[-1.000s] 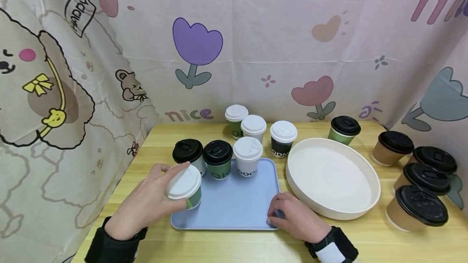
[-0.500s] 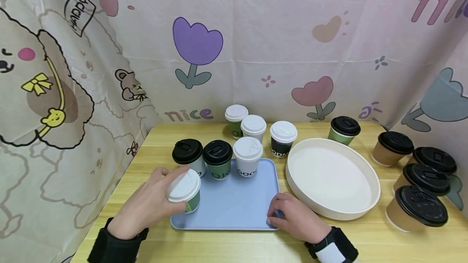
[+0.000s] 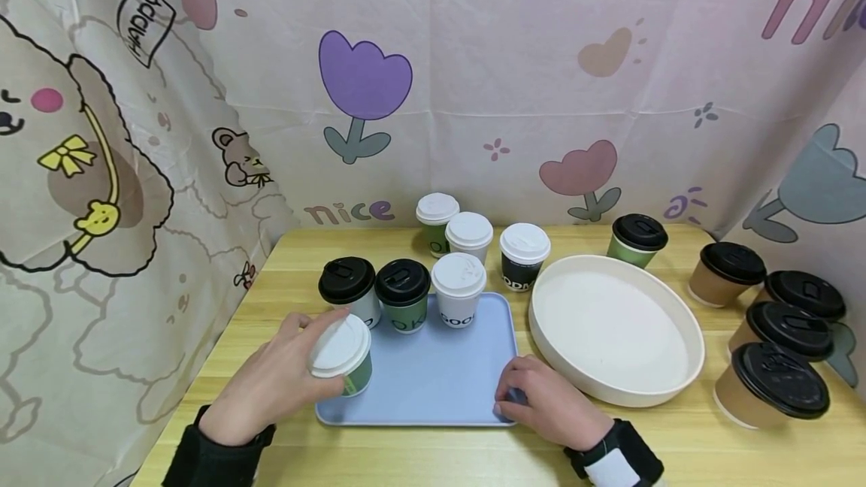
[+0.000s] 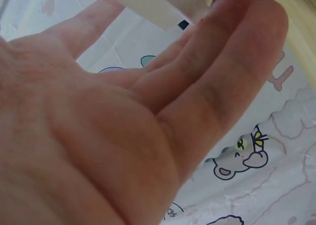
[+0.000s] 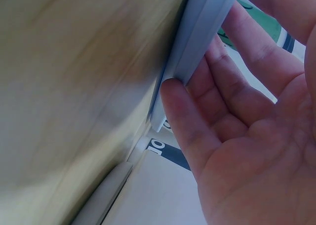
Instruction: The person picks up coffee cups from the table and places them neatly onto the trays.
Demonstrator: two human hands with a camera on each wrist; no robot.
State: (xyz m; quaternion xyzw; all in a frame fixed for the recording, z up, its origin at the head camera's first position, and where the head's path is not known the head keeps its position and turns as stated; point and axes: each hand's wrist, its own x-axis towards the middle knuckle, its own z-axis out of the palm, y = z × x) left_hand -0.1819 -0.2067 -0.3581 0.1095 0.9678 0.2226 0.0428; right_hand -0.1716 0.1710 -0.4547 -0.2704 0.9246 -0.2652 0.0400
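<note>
My left hand [image 3: 277, 378] grips a green paper cup with a white lid [image 3: 341, 352] at the tray's front left, thumb on the near side and fingers over the far side. In the left wrist view, only a pale part of the cup [image 4: 143, 5] shows beyond the fingers. At the front right corner of the light blue tray [image 3: 433, 389], my right hand [image 3: 548, 400] holds the rim with curled fingers. Along the tray's back edge stand a white cup with a black lid [image 3: 348, 288], a green black-lidded cup [image 3: 404, 295] and a white white-lidded cup [image 3: 458, 288].
Behind the tray stand white-lidded cups, including a green one [image 3: 437, 220] and a black one [image 3: 524, 254]. A round cream tray [image 3: 616, 329] lies to the right. Beyond it are a green black-lidded cup [image 3: 636, 240] and several brown cups [image 3: 758, 393]. A printed cloth hangs behind.
My left hand and the green white-lidded cup have moved slightly down and toward me, then stayed nearly still. My right hand has kept its place on the tray.
</note>
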